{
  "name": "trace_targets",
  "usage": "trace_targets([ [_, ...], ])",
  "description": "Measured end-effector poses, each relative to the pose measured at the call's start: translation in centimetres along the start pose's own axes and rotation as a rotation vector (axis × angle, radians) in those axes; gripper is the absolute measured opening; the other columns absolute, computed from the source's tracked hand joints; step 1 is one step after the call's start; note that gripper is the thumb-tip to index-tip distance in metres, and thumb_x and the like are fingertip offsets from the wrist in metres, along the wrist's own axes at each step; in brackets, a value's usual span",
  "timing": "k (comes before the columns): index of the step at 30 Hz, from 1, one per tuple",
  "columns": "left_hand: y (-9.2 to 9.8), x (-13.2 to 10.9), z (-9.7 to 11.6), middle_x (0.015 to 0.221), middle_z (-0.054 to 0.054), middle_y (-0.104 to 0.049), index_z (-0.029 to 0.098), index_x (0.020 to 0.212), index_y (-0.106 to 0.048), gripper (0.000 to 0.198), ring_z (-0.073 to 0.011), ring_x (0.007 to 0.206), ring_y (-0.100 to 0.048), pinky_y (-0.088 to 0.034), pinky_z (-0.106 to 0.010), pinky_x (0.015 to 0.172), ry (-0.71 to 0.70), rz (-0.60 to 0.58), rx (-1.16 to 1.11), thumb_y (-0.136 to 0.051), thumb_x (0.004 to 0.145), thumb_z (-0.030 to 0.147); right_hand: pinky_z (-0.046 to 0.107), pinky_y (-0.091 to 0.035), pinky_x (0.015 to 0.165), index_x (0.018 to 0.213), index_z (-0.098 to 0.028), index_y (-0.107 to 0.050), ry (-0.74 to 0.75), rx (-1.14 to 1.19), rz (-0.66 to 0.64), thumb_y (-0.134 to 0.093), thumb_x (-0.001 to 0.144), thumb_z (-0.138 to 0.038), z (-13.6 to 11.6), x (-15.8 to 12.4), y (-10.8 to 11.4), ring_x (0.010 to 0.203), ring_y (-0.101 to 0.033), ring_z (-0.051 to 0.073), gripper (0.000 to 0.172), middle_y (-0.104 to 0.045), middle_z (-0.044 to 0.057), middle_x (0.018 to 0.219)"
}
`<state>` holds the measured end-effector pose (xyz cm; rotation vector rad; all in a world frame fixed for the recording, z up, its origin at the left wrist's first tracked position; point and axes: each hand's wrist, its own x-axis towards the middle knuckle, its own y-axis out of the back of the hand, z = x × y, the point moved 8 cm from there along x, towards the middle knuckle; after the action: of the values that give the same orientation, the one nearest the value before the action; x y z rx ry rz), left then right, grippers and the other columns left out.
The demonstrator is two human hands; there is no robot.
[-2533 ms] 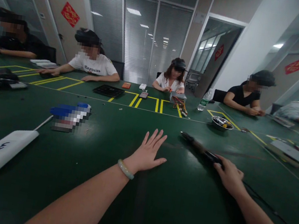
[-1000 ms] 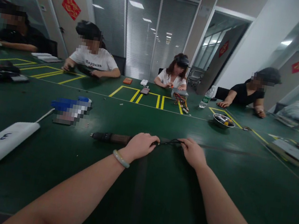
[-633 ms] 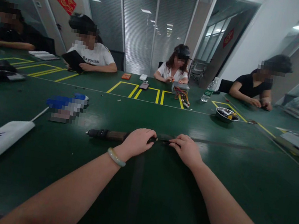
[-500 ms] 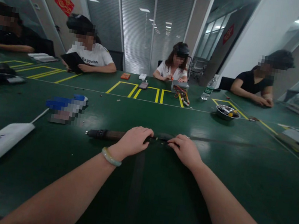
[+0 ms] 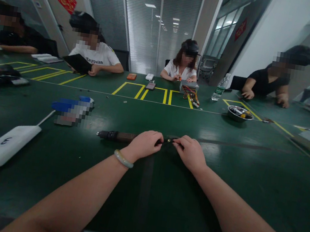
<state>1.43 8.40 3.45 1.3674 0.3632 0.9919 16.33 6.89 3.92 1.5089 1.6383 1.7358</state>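
Note:
A dark corded soldering iron (image 5: 116, 136) with a black and brown handle lies across the green table in front of me. My left hand (image 5: 146, 146) closes over its cord end. My right hand (image 5: 191, 154) comes in from the other side, its fingertips pinching a short black cord (image 5: 170, 140) just beside my left fingers. The two hands nearly touch, and they hide most of the cord. A pale bangle circles my left wrist.
A white flat device (image 5: 2, 148) with a cable lies to my left, beyond it a pixelated blue bundle (image 5: 70, 108). Yellow tape lines, a metal bowl (image 5: 236, 113) and a water bottle (image 5: 220, 88) stand farther off. Several co-workers sit around the table.
My hands have come together from apart; the left was flat on the table and now grips the iron. The iron has swung to lie crosswise, and the cord loop between my hands has shortened.

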Motion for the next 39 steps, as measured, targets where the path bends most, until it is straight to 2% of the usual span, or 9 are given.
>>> trace_targets([
  [6, -0.1, 0.3, 0.2, 0.098, -0.003, -0.062, 0.021, 0.098, -0.056, 0.014, -0.0192, 0.092, -0.06, -0.047, -0.033, 0.081, -0.007, -0.036, 0.027, -0.06, 0.085, 0.025, 0.034, -0.039, 0.079, 0.101, -0.022, -0.068, 0.039, -0.068, -0.031, -0.058, 0.094, -0.026, -0.8, -0.2, -0.2, 0.089, -0.059, 0.019, 0.013, -0.065, 0.004, 0.096],
  [12, -0.3, 0.3, -0.1, 0.092, -0.002, -0.062, 0.022, 0.096, -0.054, 0.017, -0.0195, 0.085, -0.061, -0.047, -0.032, 0.074, 0.048, -0.013, 0.068, -0.063, 0.084, 0.029, 0.034, -0.036, 0.077, 0.094, -0.021, -0.067, 0.0, -0.124, 0.026, -0.054, 0.096, -0.025, -2.7, 1.8, -0.2, 0.086, -0.058, 0.02, 0.013, -0.065, 0.005, 0.093],
  [17, -0.1, 0.1, -0.2, 0.091, -0.002, -0.062, 0.022, 0.094, -0.054, 0.016, -0.0187, 0.083, -0.06, -0.046, -0.031, 0.072, 0.064, 0.005, 0.083, -0.061, 0.086, 0.034, 0.034, -0.034, 0.078, 0.092, -0.021, -0.067, -0.048, -0.083, 0.101, -0.056, 0.095, -0.023, -1.4, 2.2, 0.0, 0.086, -0.058, 0.019, 0.011, -0.065, 0.004, 0.094],
  [23, 0.1, 0.0, -0.1, 0.09, -0.002, -0.063, 0.021, 0.095, -0.057, 0.014, -0.0178, 0.082, -0.06, -0.047, -0.031, 0.074, 0.06, 0.008, 0.075, -0.058, 0.088, 0.033, 0.032, -0.033, 0.078, 0.091, -0.021, -0.067, 0.013, -0.031, 0.043, -0.061, 0.092, -0.023, 0.1, 1.3, -0.4, 0.086, -0.058, 0.017, 0.007, -0.065, 0.002, 0.092],
  [28, 0.4, -0.1, 0.0, 0.098, -0.002, -0.064, 0.022, 0.099, -0.06, 0.015, -0.0173, 0.086, -0.061, -0.048, -0.031, 0.077, 0.036, 0.017, 0.038, -0.056, 0.088, 0.032, 0.032, -0.033, 0.078, 0.092, -0.021, -0.068, 0.048, -0.01, 0.003, -0.063, 0.09, -0.023, -0.4, 1.5, -0.6, 0.085, -0.058, 0.016, 0.005, -0.065, 0.001, 0.092],
  [33, 0.3, -0.1, -0.1, 0.095, -0.002, -0.064, 0.022, 0.1, -0.061, 0.017, -0.0175, 0.086, -0.061, -0.049, -0.03, 0.077, 0.012, -0.001, 0.027, -0.056, 0.088, 0.033, 0.032, -0.033, 0.078, 0.088, -0.022, -0.068, 0.102, 0.034, -0.061, -0.065, 0.089, -0.025, -1.2, 1.3, -1.2, 0.085, -0.059, 0.016, 0.005, -0.066, 0.001, 0.092],
  [39, 0.0, 0.2, -0.5, 0.096, -0.003, -0.065, 0.021, 0.1, -0.061, 0.016, -0.0178, 0.088, -0.061, -0.048, -0.03, 0.079, -0.015, -0.028, -0.001, -0.055, 0.088, 0.031, 0.031, -0.034, 0.077, 0.087, -0.021, -0.069, 0.1, 0.045, -0.075, -0.066, 0.089, -0.025, -1.3, 1.4, -1.5, 0.083, -0.059, 0.016, 0.005, -0.066, 0.001, 0.09],
])
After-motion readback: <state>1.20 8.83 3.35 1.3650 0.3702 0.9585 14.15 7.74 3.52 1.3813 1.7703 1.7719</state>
